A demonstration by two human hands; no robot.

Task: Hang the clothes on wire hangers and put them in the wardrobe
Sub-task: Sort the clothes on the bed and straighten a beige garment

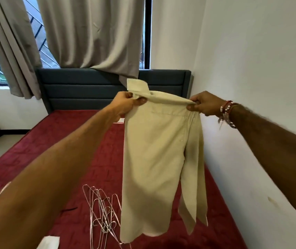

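We note, at the far left, a grey curtain [93, 33] partly drawn over the window, and below it the dark headboard [89, 87] of a bed with a red cover [53, 150]. On that cover, low in the middle of the view, lies a tangled heap of wire hangers [101, 212], none of them in use. Above them the left hand [125, 105] is raised, its fingers and thumb curled round one shoulder of a beige shirt [154, 159], just beside the upturned collar [138, 86]. The shirt hangs free in the air over the bed, one sleeve trailing on its right side. The right hand [205, 104], with beaded bracelets [227, 112] at the wrist, pinches the other shoulder, near the white wall [251, 69]. We see no wardrobe. In our judgement the step in hand is spreading the shirt before a hanger goes in. To do it well, we advise a taut, level shoulder line, then passing the grip to one hand at the collar so the other can draw a single hanger from the heap; the hooks look interlocked and may lift together.
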